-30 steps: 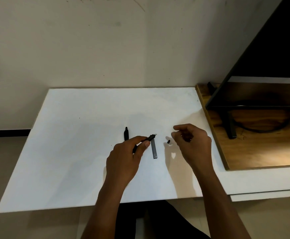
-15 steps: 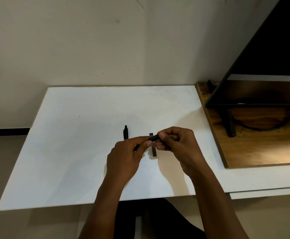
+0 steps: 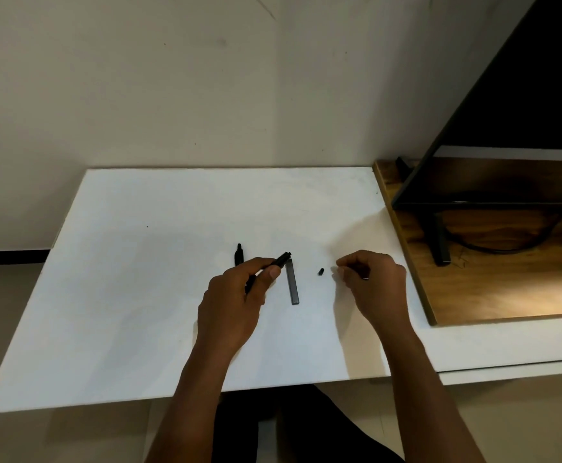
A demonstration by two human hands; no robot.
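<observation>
My left hand [image 3: 236,295] grips a black pen barrel [image 3: 281,259] between thumb and fingers, with its open end pointing up and to the right. My right hand [image 3: 371,282] hovers to the right with curled fingers and pinches a small thin part that is mostly hidden. On the white board [image 3: 139,279] between my hands lie a flat grey strip [image 3: 293,282] and a tiny black piece [image 3: 321,271]. Another black pen part [image 3: 238,253] lies just beyond my left hand.
A wooden board [image 3: 506,295] adjoins the white board on the right. It carries a dark screen [image 3: 523,128] on a black stand [image 3: 440,245], with a cable behind. A plain wall rises directly behind the table. My legs show below the table's front edge.
Half a second ago my right hand was at the barrel's tip. It has pulled away to the right, and the light tip seen earlier no longer shows on the barrel.
</observation>
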